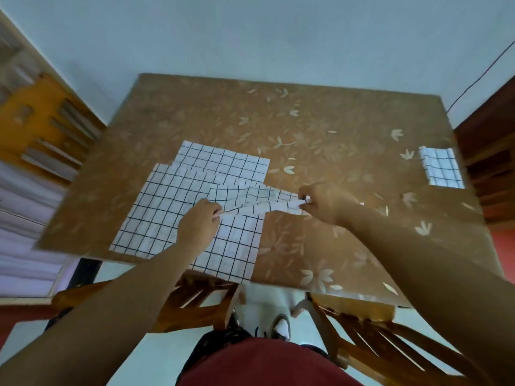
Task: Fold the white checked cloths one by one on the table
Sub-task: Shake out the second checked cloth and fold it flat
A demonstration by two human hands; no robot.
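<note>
White cloths with a black check lie in an overlapping spread on the left half of the brown flowered table. One cloth is pulled up off the spread and stretched, creased, between both hands. My left hand pinches its left corner over the spread. My right hand pinches its right corner above bare table. A small folded checked cloth rests near the table's right edge.
Two wooden chairs stand at the near edge, one under my left arm and one under my right. A pale wall backs the table's far side. A dark wooden piece stands to the right, shelves to the left.
</note>
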